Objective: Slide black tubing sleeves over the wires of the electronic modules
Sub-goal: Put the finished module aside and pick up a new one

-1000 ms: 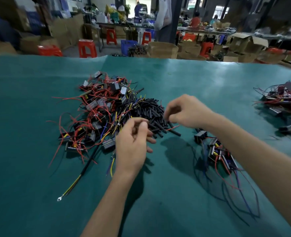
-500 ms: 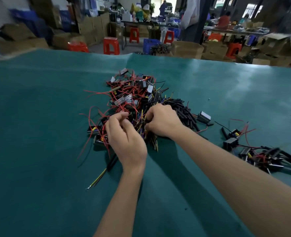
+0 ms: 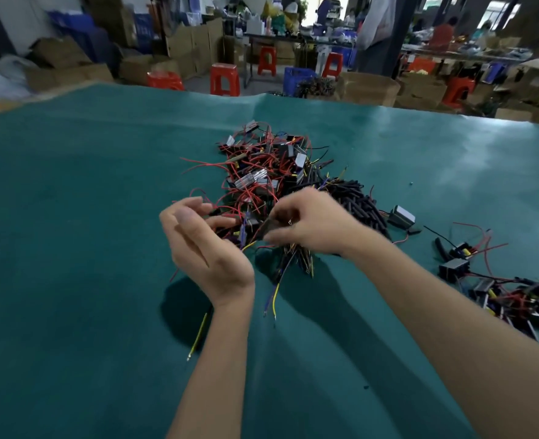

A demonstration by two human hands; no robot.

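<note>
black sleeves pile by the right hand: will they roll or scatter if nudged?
Probably. The sleeves are short round tubes heaped loose on smooth cloth, so a nudge likely scatters them. They look light; likely stiff enough to hold shape.

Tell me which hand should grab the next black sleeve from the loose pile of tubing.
Right, probably. The right hand sits just beside the pile of black sleeves, which lies on its side of the heap, though its fingers pinch something dark. The left hand is raised, fingers relaxed, farther off, with the tangle of modules between.
</note>
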